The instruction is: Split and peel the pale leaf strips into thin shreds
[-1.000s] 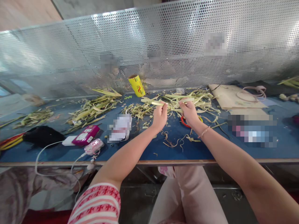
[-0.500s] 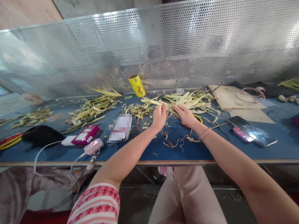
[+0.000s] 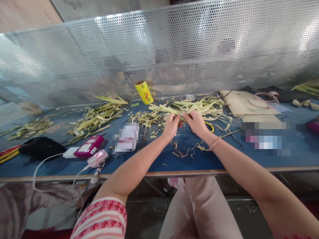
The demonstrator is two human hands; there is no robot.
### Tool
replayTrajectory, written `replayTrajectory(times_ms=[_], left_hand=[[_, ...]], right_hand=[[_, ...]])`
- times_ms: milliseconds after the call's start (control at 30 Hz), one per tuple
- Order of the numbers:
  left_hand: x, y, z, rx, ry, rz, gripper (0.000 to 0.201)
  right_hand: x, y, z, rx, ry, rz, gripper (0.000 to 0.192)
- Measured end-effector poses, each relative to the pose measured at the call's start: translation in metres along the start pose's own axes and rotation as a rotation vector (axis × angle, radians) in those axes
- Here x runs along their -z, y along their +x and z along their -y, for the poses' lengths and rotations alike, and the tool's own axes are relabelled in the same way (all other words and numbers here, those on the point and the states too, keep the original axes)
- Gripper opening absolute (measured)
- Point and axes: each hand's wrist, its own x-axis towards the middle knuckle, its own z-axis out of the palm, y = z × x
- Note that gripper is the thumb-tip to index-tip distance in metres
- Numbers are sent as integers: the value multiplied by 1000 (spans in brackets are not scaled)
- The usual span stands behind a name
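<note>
- While we look down at the blue table [image 3: 159,159], both hands meet at frame centre on one pale green stalk [image 3: 164,109], which lies at centre, above the table and in front of the fresh pile.
- Left hand [image 3: 171,126]: fingers pinched shut on the stalk's near end.
- Right hand [image 3: 196,122]: fingertips closed on a thin strip of the same stalk, just beside the left thumb; a bracelet [image 3: 214,143] sits on that wrist.
- Done, as we judge: a lot. Stripped husks form a pile [image 3: 96,116] at left centre, another [image 3: 33,126] at far left, and shorter scraps [image 3: 147,118] just left of the hands. Curled peelings [image 3: 184,151] lie on the table below the hands.
- Left, as we judge: the held stalk looks only partly peeled, and a heap of long leaves [image 3: 199,106] lies behind the hands.
- Nearby: yellow roll [image 3: 144,92] against the perforated metal screen [image 3: 159,49], upper centre; pink device [image 3: 89,146] with white cable [image 3: 47,162], lower left; cardboard sheets [image 3: 246,106] at right.
- Red-and-yellow ring [image 3: 210,125] just right of the right hand, partly hidden.
</note>
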Motion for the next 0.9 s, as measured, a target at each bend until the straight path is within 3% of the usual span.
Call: replayTrajectory(times_ms=[367, 567, 900], left_hand=[[3, 4, 2, -25, -45, -150, 19], [6, 10, 11, -41, -48, -215, 24], [8, -1, -1, -331, 282, -138, 23]], right_hand=[[-7, 2, 9, -57, 71, 55, 37], [-9, 0, 12, -19, 104, 31, 35], [-11, 7, -5, -244, 345, -22, 41]])
